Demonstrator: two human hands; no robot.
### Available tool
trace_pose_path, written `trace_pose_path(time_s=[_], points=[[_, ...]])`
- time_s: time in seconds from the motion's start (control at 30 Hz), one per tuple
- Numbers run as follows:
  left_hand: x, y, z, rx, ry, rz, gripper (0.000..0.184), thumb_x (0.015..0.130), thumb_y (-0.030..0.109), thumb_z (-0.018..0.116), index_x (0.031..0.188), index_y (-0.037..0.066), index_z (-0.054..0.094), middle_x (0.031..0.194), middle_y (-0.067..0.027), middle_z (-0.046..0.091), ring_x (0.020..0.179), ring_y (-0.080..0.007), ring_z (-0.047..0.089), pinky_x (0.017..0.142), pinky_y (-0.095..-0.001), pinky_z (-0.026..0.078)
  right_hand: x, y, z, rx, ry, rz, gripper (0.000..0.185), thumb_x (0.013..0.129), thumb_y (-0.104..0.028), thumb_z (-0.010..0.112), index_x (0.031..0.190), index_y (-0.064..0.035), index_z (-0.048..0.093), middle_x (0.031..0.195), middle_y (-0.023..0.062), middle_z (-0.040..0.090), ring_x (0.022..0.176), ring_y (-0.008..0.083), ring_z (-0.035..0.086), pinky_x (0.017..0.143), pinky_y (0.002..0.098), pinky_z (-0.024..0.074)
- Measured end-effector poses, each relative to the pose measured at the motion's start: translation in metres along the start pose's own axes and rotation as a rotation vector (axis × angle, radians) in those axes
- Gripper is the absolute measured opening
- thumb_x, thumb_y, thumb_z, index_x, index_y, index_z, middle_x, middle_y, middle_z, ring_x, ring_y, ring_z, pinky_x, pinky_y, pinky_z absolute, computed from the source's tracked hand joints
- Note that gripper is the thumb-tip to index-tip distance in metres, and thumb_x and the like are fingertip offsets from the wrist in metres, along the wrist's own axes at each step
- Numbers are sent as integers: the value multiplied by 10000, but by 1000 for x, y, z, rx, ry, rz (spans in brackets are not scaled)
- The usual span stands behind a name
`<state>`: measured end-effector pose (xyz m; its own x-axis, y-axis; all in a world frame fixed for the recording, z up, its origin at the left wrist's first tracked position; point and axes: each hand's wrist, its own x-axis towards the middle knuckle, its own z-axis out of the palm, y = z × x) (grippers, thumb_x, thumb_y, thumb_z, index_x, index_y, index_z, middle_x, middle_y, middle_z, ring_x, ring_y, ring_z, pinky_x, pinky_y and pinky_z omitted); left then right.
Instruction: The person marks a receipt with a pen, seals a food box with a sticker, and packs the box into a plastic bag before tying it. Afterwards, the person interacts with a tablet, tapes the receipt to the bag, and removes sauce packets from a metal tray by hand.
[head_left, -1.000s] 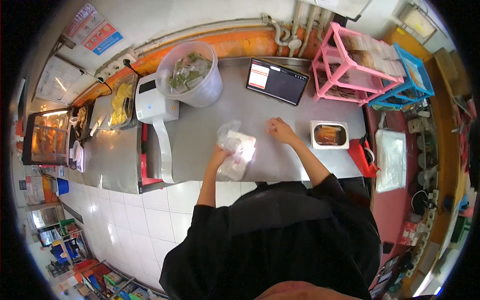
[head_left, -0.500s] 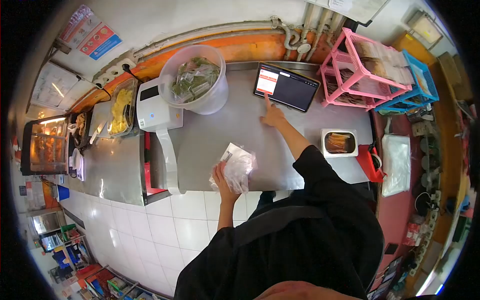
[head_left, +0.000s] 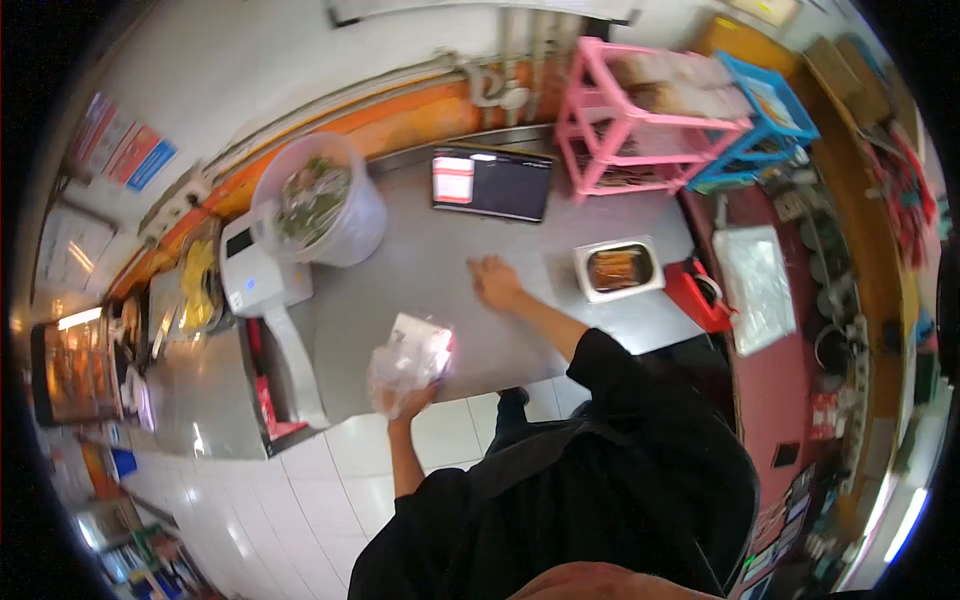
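Observation:
My left hand (head_left: 412, 402) grips a clear plastic bag (head_left: 392, 368) with a white printed paper or label on it, close to the counter's front edge. The bag covers part of the fingers. Over the steel counter (head_left: 400, 290), my right hand (head_left: 495, 284) is loosely spread and holds nothing. Beyond it, apart from the fingers, a tablet (head_left: 500, 185) lies with a white and red panel lit on its dark screen. To the right of that hand sits a metal tray (head_left: 590, 290) of brown sliced food.
A translucent bucket (head_left: 362, 225) of bagged greens stands behind a white label printer (head_left: 250, 275) with a paper strip hanging down. Pink (head_left: 625, 130) and blue racks (head_left: 770, 95) rise at the back right. A red tape dispenser (head_left: 690, 300) and plastic bags (head_left: 755, 290) lie right.
My right hand has come off the tablet screen and drawn back toward me over the counter. My left hand still holds the bag, now turned somewhat. The head view has shifted and tilted.

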<state>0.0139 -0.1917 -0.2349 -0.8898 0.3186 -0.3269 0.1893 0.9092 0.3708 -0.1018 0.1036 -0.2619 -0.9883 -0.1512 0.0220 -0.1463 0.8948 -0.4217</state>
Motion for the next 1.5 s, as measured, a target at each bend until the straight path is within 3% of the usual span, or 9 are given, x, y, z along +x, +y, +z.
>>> trace_pose_path(time_s=[0.23, 0.6, 0.87, 1.0, 1.13, 1.2, 1.27, 1.37, 1.5], points=[[-15, 19, 38, -83, -287, -241, 1048, 492, 585, 724, 1270, -32, 390, 1269, -237, 433, 1218, -321, 381, 997, -416, 313, -249, 32, -22, 92, -96, -157, 374, 807, -222, 491, 1154, -82, 482, 959, 135, 513, 886, 292, 534, 717, 425, 451], [-27, 434, 179, -24, -560, 1097, 1089, 449, 533, 768, 1289, -25, 357, 1308, -235, 380, 1238, -336, 345, 1014, -403, 300, -729, 49, 35, 845, -135, 1166, 315, 791, -250, 547, 1043, -67, 594, 919, 101, 604, 836, 227, 586, 743, 356, 469], [-144, 737, 246, 247, -145, 2064, 1124, 418, 495, 799, 1302, -20, 334, 1336, -234, 341, 1253, -348, 318, 1027, -394, 290, -868, -15, 8, 1346, 434, 1500, 319, 760, -249, 588, 1011, -61, 642, 896, 53, 653, 758, 160, 597, 696, 299, 487], [-166, 805, 272, 634, 80, 2265, 1144, 402, 476, 815, 1309, -17, 322, 1350, -233, 322, 1261, -353, 305, 1033, -389, 285, -972, -11, -95, 704, 695, 1595, 311, 768, -219, 584, 1038, -69, 609, 903, 82, 642, 719, 169, 611, 653, 305, 510], [-162, 823, 272, 799, 134, 2280, 1165, 387, 457, 831, 1315, -15, 310, 1364, -232, 303, 1268, -359, 292, 1039, -385, 280, -1145, 71, -183, -380, 890, 1774, 248, 751, -184, 555, 924, -6, 577, 776, 136, 612, 657, 248, 582, 541, 358, 452], [-153, 821, 269, 782, 45, 2126, 1176, 379, 447, 839, 1319, -13, 304, 1371, -232, 293, 1272, -362, 285, 1042, -382, 278, -1157, 72, -312, 105, 1785, 1465, 177, 728, -206, 555, 670, -40, 576, 649, 71, 572, 588, 151, 540, 479, 295, 398], [-131, 800, 258, 669, -125, 1797, 1196, 390, 408, 848, 1338, -12, 251, 1393, -239, 206, 1286, -371, 246, 1054, -379, 258, -1248, 128, -377, 332, 1793, 1468, 328, 757, -313, 620, 945, -44, 610, 767, 75, 623, 660, 170, 583, 594, 283, 467], [-96, 753, 237, 390, -185, 1353, 1202, 465, 311, 850, 1375, -10, 133, 1425, -273, 9, 1303, -392, 192, 1068, -379, 235, -1271, 200, -454, -300, 2195, 1443, 194, 816, -270, 570, 815, -77, 560, 684, 37, 538, 559, 119, 499, 495, 249, 411], [-103, 693, 173, 64, -214, 1087, 995, 606, 184, 789, 1363, -19, 176, 1419, -267, 76, 1232, -408, 322, 1021, -429, 316, -1221, 250, -515, 388, 2792, 454, 170, 841, -226, 534, 868, -61, 559, 736, 52, 563, 593, 133, 532, 506, 257, 427]])
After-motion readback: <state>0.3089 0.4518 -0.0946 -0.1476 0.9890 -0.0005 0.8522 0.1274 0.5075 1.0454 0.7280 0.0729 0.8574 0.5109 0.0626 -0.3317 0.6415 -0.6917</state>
